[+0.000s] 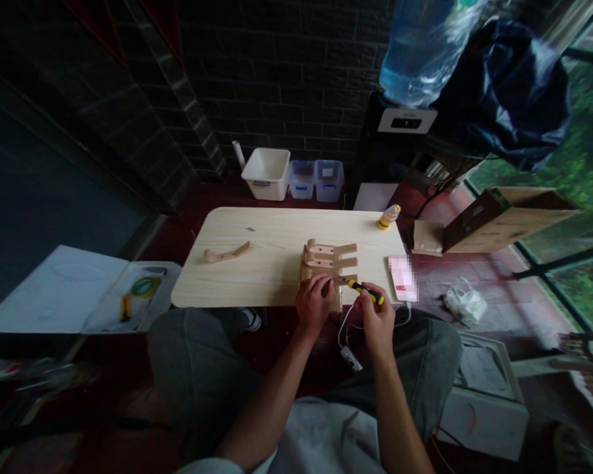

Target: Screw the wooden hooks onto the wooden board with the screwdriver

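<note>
A brown wooden board [307,258] lies at the front edge of the pale table [271,230], with several curved wooden hooks [326,249] side by side on it. My left hand [315,299] is closed around the near end of the board, by the nearest hook; what its fingertips pinch is too small to make out. A yellow and black screwdriver [370,292] is gripped in my right hand [378,319], its shaft pointing left to my left fingertips. One loose wooden hook [228,254] rests on the table's left part.
On the table are a small metal piece [250,229], a yellow-capped bottle [389,217] and a phone [400,278] with a cable. An open white case [158,270] is at the left. Bins [267,174] stand behind; a cardboard box [499,220] stands at the right.
</note>
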Available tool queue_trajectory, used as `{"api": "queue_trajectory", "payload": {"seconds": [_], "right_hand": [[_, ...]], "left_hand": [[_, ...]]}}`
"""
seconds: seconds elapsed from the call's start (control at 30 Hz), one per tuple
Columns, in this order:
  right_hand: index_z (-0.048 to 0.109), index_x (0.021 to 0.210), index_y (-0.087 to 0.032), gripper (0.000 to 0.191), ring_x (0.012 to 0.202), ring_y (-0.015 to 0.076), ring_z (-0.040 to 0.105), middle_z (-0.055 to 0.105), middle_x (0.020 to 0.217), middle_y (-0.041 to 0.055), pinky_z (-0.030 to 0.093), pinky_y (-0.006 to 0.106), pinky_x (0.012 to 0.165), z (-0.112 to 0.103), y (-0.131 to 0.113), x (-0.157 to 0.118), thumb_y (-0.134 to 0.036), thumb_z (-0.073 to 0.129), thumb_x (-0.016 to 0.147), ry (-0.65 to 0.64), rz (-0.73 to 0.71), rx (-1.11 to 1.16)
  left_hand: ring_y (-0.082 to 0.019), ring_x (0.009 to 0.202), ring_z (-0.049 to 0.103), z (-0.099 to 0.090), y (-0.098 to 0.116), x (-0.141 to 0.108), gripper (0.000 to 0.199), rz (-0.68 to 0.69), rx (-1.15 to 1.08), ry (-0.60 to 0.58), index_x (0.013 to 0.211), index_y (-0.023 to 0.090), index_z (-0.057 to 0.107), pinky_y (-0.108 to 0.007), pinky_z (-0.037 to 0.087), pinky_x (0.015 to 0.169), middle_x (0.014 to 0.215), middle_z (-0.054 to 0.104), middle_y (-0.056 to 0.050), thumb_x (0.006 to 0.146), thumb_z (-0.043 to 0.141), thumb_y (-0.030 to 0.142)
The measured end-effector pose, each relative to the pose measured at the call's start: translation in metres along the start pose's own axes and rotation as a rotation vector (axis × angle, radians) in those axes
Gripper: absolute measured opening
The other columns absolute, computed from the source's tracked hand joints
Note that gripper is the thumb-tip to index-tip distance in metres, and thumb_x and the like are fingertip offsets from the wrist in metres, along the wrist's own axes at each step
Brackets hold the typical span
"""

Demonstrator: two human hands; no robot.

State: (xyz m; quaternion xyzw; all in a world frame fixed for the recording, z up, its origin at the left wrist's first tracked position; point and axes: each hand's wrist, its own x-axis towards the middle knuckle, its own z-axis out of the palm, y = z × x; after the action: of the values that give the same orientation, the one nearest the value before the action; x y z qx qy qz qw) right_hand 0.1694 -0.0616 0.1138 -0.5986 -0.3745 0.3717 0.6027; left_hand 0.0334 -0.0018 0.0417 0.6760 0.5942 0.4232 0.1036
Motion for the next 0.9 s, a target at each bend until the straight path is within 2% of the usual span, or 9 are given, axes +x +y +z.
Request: {"api": "queue_trajectory", "payload": {"seconds": [0.13,0.27,0.4,0.5,0.73,0.9], "right_hand": [[0.068,0.106,-0.018,0.037,0.063,0.0150,0.057,0.063,0.073,-0.0008,0.048,0.027,0.061,0.011,-0.013,0.023,-0.052,0.064,0.093,-0.012,-0.142,-0.086],[0.068,0.103,-0.019,0.037,0.068,0.0164,0.059,0.069,0.084,0.0042,0.047,0.028,0.062,0.015,-0.017,0.039,-0.054,0.060,0.095,-0.087,-0.249,-0.240],[0.065,0.103,-0.020,0.035,0.062,0.0169,0.059,0.070,0.077,0.0037,0.041,0.026,0.055,0.017,-0.015,0.044,-0.053,0.058,0.096,-0.169,-0.279,-0.408],[0.063,0.103,-0.021,0.031,0.062,0.0187,0.063,0.070,0.074,0.0031,0.041,0.027,0.057,0.019,-0.013,0.047,-0.051,0.056,0.097,-0.226,-0.296,-0.507],[0.058,0.106,-0.024,0.026,0.066,0.0218,0.066,0.071,0.078,0.0037,0.041,0.028,0.060,0.023,-0.012,0.056,-0.048,0.053,0.099,-0.347,-0.359,-0.618],[0.056,0.108,-0.023,0.025,0.067,0.0218,0.066,0.070,0.079,0.0041,0.042,0.027,0.062,0.023,-0.011,0.057,-0.046,0.050,0.102,-0.384,-0.403,-0.661]], "left_hand": [[-0.021,0.107,0.072,0.001,-0.002,0.000,0.017,-0.005,-0.001,-0.003,0.105,0.025,0.075,-0.037,0.057,0.095,0.114,0.077,-0.006,0.098,0.062,0.032],[-0.022,0.108,0.072,0.000,-0.004,0.000,0.017,-0.003,-0.003,-0.005,0.105,0.025,0.075,-0.038,0.057,0.097,0.114,0.077,-0.006,0.098,0.061,0.033],[-0.022,0.107,0.073,-0.001,-0.005,-0.001,0.017,-0.002,-0.003,-0.002,0.105,0.026,0.075,-0.037,0.058,0.094,0.114,0.078,-0.005,0.098,0.062,0.035],[-0.021,0.103,0.074,-0.001,-0.005,-0.001,0.017,-0.003,-0.004,0.001,0.104,0.026,0.075,-0.036,0.058,0.091,0.114,0.078,-0.004,0.098,0.062,0.035],[-0.022,0.107,0.073,-0.002,-0.007,-0.001,0.018,0.015,0.005,0.012,0.105,0.026,0.076,-0.037,0.058,0.094,0.114,0.078,-0.005,0.098,0.062,0.036],[-0.022,0.107,0.073,-0.002,-0.007,-0.002,0.018,0.019,-0.008,0.002,0.106,0.026,0.075,-0.037,0.058,0.094,0.115,0.078,-0.006,0.099,0.061,0.035]]}}
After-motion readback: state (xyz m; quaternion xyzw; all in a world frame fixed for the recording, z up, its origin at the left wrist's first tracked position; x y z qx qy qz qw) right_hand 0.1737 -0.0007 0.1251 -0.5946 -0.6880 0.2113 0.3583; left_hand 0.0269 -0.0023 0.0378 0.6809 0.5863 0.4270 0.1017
